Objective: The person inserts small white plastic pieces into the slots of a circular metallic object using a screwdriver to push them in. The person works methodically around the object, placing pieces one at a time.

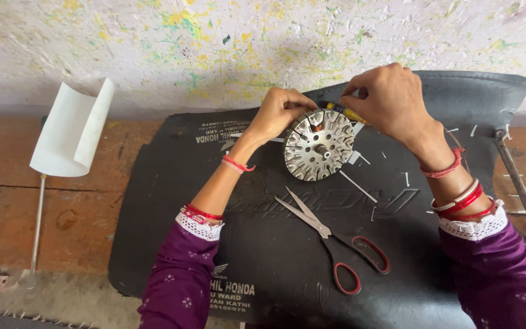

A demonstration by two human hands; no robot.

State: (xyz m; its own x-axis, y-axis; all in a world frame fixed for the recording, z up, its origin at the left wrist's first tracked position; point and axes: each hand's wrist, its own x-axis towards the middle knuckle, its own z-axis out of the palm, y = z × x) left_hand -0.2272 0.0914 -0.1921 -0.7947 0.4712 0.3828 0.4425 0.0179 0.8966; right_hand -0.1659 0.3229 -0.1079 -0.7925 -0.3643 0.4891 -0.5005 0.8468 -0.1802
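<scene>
Stator near the mat's far edge, left hand and right hand both pinched on its rim; scissors lie nearby

The right hand hides most of the yellow-handled tool.

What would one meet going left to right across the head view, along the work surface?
Curled white paper sheet → left hand → round slotted metal disc → right hand → long grey metal tool at the right edge. The red-handled scissors lie nearer, below the disc.
</scene>
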